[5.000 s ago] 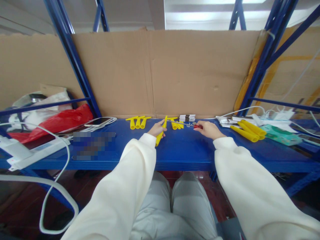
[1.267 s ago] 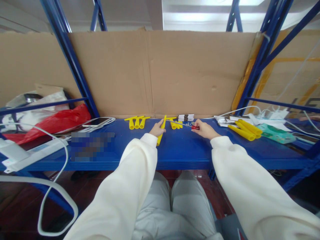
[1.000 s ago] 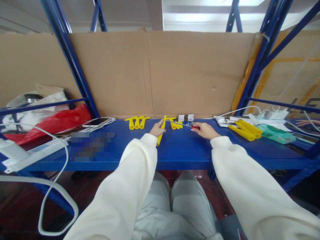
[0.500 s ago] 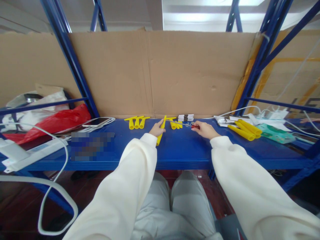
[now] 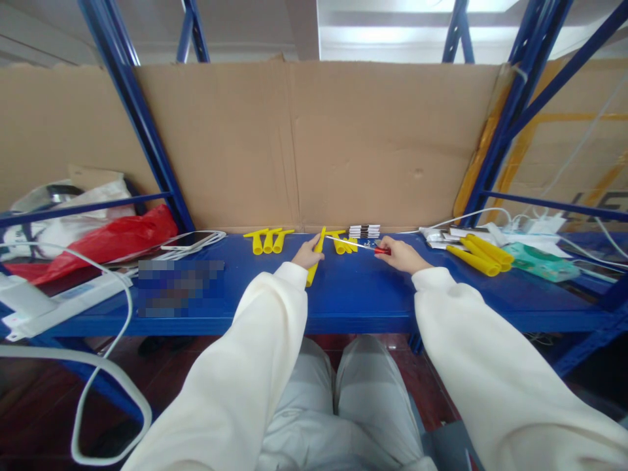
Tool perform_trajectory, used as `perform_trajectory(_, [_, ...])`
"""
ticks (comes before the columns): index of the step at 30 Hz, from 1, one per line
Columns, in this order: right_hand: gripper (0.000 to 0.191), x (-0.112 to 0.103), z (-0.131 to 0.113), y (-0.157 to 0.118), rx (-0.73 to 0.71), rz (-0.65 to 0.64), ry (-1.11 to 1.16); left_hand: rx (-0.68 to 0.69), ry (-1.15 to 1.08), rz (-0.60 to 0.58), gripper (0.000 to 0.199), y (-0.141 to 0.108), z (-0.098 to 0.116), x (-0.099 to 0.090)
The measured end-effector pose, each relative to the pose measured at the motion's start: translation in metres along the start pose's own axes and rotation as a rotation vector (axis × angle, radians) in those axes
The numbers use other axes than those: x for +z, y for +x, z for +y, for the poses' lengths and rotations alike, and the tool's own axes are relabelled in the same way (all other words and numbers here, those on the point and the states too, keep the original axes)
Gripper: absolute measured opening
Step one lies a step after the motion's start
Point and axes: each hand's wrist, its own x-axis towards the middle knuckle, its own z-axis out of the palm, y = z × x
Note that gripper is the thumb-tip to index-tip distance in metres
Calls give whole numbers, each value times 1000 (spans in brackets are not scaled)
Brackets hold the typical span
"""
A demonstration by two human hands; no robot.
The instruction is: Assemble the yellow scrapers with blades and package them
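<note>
My left hand point(image 5: 307, 253) is closed around a yellow T-shaped handle point(image 5: 314, 271) held tilted above the blue tabletop point(image 5: 358, 297). A screwdriver with a red grip point(image 5: 382, 251) is in my closed right hand point(image 5: 403, 256). Its long thin shaft points left, and the tip is at the upper part of the yellow piece; whether it sits in a screw is too small to tell. Between my hands, behind the shaft, lie more yellow handle pieces point(image 5: 339, 246) and some tiny metal bits point(image 5: 367, 244). Several more yellow T-shaped handles point(image 5: 267, 244) lie in a row left of my left hand.
Stacked white strips point(image 5: 364, 231) lie by the cardboard wall point(image 5: 363, 144). Yellow cone-shaped tubes point(image 5: 483, 257) and a green packet point(image 5: 540, 261) are at right. A phone with a cable point(image 5: 196, 239), a power strip point(image 5: 69, 301) and a red bag point(image 5: 118, 235) are at left.
The screwdriver's shaft and red grip have shifted very slightly in my right hand. Both hands stay in nearly the same place, and the yellow handle remains in my left hand.
</note>
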Motion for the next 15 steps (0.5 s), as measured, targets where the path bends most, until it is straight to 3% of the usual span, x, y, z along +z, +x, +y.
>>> perform_trajectory(6, [12, 1, 3, 1, -93, -23, 37, -7, 7, 7, 83, 0, -1, -1])
perform_trajectory(15, [17, 6, 7, 4, -36, -5, 82, 23, -10, 8, 83, 4, -7, 1])
